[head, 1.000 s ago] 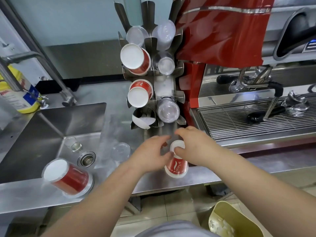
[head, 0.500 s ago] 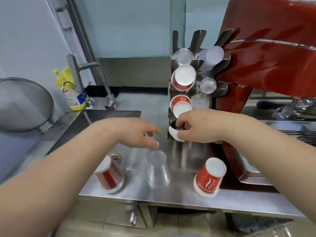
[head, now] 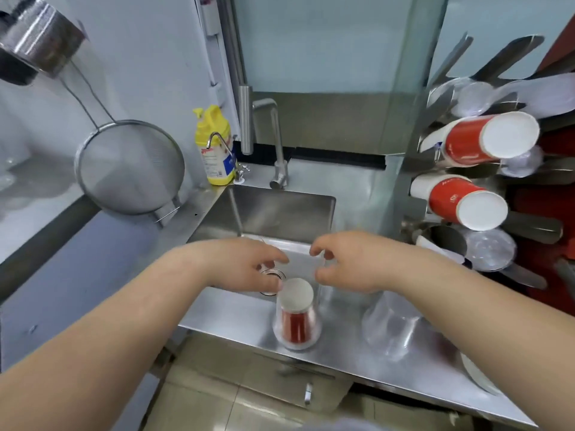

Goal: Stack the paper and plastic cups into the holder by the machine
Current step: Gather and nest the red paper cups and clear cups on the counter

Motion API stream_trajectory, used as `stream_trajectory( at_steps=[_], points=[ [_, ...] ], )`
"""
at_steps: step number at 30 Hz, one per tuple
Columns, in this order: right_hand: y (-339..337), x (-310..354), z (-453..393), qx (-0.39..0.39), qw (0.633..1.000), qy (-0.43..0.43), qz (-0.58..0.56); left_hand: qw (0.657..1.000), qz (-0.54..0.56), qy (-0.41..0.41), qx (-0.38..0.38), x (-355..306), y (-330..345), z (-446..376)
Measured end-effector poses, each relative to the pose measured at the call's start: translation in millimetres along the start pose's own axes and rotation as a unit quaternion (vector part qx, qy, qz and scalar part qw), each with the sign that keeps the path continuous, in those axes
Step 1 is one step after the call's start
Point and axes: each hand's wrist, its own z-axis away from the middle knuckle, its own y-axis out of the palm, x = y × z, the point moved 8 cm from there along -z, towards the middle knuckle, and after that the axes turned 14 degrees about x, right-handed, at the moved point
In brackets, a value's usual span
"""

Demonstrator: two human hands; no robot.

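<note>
Red paper cup (head: 296, 318) stands inverted inside a clear plastic cup on the near worktop (head: 342, 353) edge. Left hand (head: 245, 269) fingers loosely curled, touching its top, holding nothing. Right hand (head: 348, 262) hovers above, fingers half-curled, empty. Holder (head: 441, 194) at right carries stacked cups.

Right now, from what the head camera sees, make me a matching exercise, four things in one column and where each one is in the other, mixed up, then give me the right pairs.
Things:
1. yellow bottle
2. strainer
3. red paper cup under a clear cup
4. empty clear plastic cup

Places:
A. upside down on the counter's front edge, just below the left hand
B. hanging against the wall at left
C. upside down on the counter, under the right forearm
D. standing behind the sink, left of the tap

Pairs: 1-D, 2-B, 3-A, 4-C
</note>
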Motion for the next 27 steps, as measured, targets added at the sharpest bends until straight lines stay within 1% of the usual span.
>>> stream_trajectory(
  at_steps=[5, 12, 22, 27],
  points=[
    [36.4, 18.4, -21.3, 0.012, 0.999, -0.005, -0.031, 0.997, 0.059, 0.045, -0.001, 30.7, 49.4, -32.1],
    [73.7, 30.9, -31.7, -0.006, 0.996, -0.012, -0.089, 0.977, 0.186, 0.079, -0.062, 50.3, 101.5, -71.5],
    [90.1, 28.9, -33.4, -0.079, 0.99, 0.018, -0.12, 0.932, 0.314, 0.161, -0.084, 45.4, 127.6, -87.7],
    [93.4, 28.6, -32.2, -0.09, 0.986, 0.029, -0.135, 0.925, 0.332, 0.162, -0.091, 47.5, 139.7, -87.8]
  ],
)
